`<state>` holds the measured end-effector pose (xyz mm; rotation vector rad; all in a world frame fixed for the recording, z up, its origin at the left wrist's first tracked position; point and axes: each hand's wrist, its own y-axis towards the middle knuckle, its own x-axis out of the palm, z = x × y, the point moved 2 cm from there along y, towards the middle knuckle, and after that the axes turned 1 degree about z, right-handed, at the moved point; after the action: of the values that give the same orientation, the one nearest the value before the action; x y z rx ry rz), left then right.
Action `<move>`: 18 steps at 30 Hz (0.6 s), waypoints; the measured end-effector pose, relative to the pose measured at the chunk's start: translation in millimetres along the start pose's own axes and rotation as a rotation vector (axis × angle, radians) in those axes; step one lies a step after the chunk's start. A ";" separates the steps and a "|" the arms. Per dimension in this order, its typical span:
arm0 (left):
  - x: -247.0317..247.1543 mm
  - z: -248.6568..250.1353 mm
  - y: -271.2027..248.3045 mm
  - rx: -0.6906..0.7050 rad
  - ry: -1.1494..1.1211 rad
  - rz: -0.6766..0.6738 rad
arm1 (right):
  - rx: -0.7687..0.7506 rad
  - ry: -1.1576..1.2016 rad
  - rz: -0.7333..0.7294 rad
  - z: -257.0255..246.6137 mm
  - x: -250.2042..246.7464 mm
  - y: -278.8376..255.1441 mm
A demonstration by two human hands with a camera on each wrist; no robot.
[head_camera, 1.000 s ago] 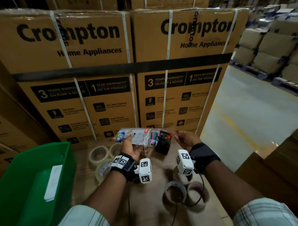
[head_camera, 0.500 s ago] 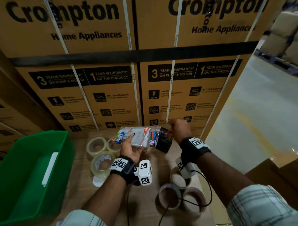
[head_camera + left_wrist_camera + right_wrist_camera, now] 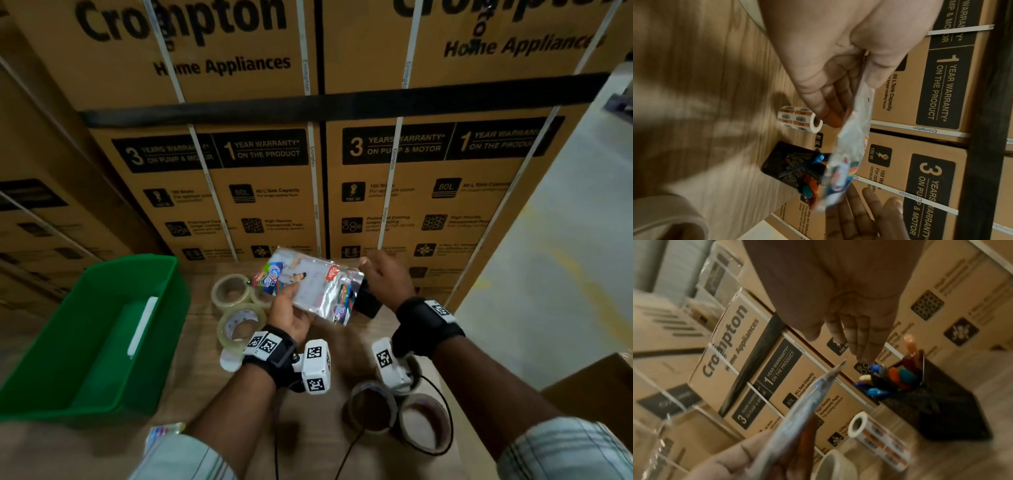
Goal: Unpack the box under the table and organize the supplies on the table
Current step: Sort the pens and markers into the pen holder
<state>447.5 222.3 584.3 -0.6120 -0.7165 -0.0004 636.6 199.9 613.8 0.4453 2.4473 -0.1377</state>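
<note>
My left hand (image 3: 294, 308) pinches a flat, shiny plastic packet (image 3: 308, 284) with a printed label, tilted above the wooden table (image 3: 308, 445). The left wrist view shows thumb and fingers (image 3: 849, 81) clamping the packet (image 3: 851, 146) edge-on. My right hand (image 3: 380, 274) hovers at the packet's far right corner, fingers straight and holding nothing; in the right wrist view it (image 3: 859, 331) hangs just beyond the packet's tip (image 3: 818, 386). Under it stands a black mesh holder (image 3: 931, 402) with several coloured pens (image 3: 898, 378).
A green bin (image 3: 85, 342) sits at left. Clear tape rolls (image 3: 233, 291) lie behind my left wrist, brown tape rolls (image 3: 424, 425) near the front. A barcode label roll (image 3: 797, 118) lies by the holder. Strapped cartons (image 3: 308, 171) wall off the back; another pen packet (image 3: 164, 435) lies front left.
My right hand has left the pen holder and risen to the packet's right corner. The left hand has tilted the packet up and drawn it slightly nearer.
</note>
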 end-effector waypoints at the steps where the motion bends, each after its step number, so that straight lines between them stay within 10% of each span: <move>1: -3.6 -0.1 -1.0 -0.007 0.012 -0.009 | 0.051 0.075 -0.051 1.9 4.2 -2.7; 9: -59.9 0.7 -21.2 0.016 0.202 0.000 | 0.190 0.312 -0.359 9.6 38.8 -40.1; 18: -116.3 0.2 -51.7 0.130 0.522 0.075 | 0.315 0.233 -0.363 7.6 59.3 -105.4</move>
<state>348.3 156.0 540.1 -0.4845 -0.1862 -0.0422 560.4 116.3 570.4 0.1487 2.7258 -0.6650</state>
